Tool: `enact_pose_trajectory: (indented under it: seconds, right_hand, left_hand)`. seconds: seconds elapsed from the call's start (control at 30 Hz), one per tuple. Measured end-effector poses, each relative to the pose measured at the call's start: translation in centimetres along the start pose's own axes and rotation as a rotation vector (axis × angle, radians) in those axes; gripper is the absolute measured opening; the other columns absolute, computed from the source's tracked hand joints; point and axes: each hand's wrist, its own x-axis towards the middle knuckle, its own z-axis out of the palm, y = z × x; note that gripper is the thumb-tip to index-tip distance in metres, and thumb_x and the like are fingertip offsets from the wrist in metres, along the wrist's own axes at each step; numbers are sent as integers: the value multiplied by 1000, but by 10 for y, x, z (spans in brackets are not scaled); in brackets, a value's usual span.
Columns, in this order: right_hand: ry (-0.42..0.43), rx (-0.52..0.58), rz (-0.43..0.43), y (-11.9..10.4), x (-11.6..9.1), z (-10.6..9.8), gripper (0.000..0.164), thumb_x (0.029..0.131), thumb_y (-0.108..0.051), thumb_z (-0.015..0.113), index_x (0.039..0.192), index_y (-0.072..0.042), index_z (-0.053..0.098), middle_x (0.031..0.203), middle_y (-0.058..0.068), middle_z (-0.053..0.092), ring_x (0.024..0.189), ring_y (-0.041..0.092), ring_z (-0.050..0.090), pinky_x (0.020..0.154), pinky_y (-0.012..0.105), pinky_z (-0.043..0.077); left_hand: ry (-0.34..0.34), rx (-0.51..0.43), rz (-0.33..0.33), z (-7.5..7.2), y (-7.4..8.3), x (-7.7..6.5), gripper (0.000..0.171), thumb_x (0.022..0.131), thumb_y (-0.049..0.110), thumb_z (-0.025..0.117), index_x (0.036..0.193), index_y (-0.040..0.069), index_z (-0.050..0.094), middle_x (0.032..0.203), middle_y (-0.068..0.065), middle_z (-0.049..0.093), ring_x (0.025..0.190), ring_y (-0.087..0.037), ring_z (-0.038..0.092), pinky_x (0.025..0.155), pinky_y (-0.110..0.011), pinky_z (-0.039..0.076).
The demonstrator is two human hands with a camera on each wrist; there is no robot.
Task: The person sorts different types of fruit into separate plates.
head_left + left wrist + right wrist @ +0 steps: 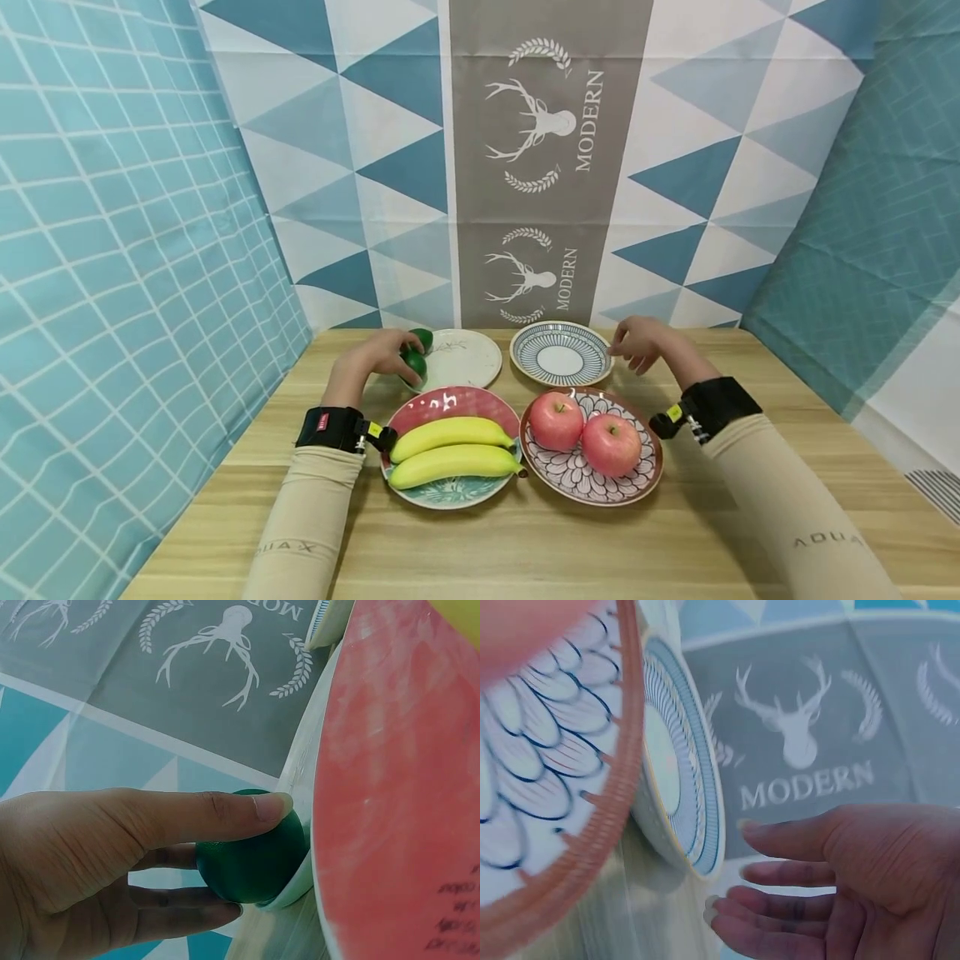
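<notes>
My left hand [382, 352] is at the left side of a white plate [476, 358]. Between its thumb and fingers it holds a smooth, dark green round fruit [255, 859], whose exact kind I cannot tell. A second green fruit [423, 338] lies just behind, partly covered by the hand. On the other side, my right hand [647, 342] hovers by the right rim of a blue-striped plate [560, 360]. In the right wrist view its fingers are loosely bent, with nothing between them, and appear apart from that plate.
In front, a red and green plate [442, 405] bears two bananas [453, 465]. Beside it, a brown-rimmed plate [592, 493] with a petal pattern holds two apples [611, 445]. All stand on a wooden table [465, 550], with a patterned cloth wall [540, 200] behind.
</notes>
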Motion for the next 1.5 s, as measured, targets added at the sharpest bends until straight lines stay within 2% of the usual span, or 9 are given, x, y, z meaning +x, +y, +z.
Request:
enact_pose_trajectory:
  seconds: [0.13,0.27,0.47,0.6,0.8,1.0,1.23,1.5]
  right_hand:
    - [1,71,72,3,17,-5,45,107,-20,63,133,15,50,130,39,55,101,39,71,76,41,64]
    - [9,101,109,7,32,-2,47,106,-17,63,136,16,49,131,39,54,97,36,71,75,40,64]
    - [-21,49,91,8,41,6,55,103,-11,64,143,22,44,133,39,55,89,29,76,78,38,64]
    - [-53,70,67,11,48,10,58,101,-5,65,146,23,40,133,39,57,83,23,76,79,37,64]
    - [-52,68,58,12,51,13,51,98,2,66,140,22,47,117,31,64,76,17,71,81,39,63]
    - [-42,84,83,11,55,14,53,98,3,66,143,21,45,121,31,61,77,19,71,80,37,63]
    - [-25,72,61,9,49,17,54,98,4,65,144,22,43,121,34,61,77,21,70,78,39,63]
    - [-34,73,98,5,55,18,54,97,6,64,144,21,42,122,32,59,77,21,69,74,36,63]
  left_hand:
    - [-1,-3,-18,-1,1,-2,64,83,32,92,137,9,67,133,-23,61,116,-37,60,93,-47,55]
    - [1,-7,-21,0,0,-2,66,83,33,93,138,8,66,132,-22,61,116,-37,60,92,-47,55]
    - [7,-22,-20,0,-1,-1,66,83,32,93,138,8,66,131,-22,62,115,-36,61,94,-48,55]
    - [12,-17,-18,1,0,-2,65,83,32,93,137,7,66,129,-21,62,114,-36,61,93,-47,55]
    - [15,-13,7,1,2,-2,65,83,31,93,136,5,66,129,-22,62,114,-36,61,92,-47,55]
    - [12,-7,-4,1,3,-5,65,84,31,92,138,6,66,131,-22,62,116,-37,61,93,-47,55]
    - [9,2,2,0,5,-5,64,84,29,92,137,4,66,129,-23,62,114,-37,61,93,-48,55]
    - [11,47,15,-9,11,-6,61,85,25,91,137,4,66,129,-23,62,115,-39,60,93,-48,55]
